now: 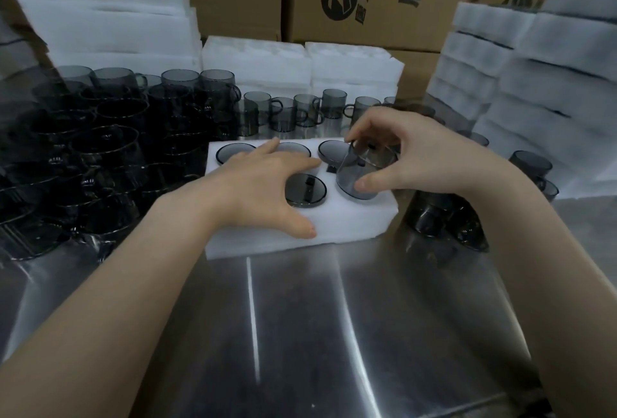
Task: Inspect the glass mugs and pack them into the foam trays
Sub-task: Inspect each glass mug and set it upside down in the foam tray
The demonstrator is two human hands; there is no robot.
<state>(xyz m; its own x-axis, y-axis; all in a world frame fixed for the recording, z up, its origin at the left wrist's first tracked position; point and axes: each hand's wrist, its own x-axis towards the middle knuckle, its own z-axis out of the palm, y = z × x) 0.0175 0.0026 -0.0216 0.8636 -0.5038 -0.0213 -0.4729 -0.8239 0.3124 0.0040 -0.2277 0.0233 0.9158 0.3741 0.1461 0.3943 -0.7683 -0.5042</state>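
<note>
Mug tilts in our right hand, gripped over the near-right slot of the foam tray; our left hand lies flat and unclenched, steadying the foam

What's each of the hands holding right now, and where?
Right hand grips a tilted glass mug by its base and side. Left hand holds nothing, resting flat on the foam tray.
</note>
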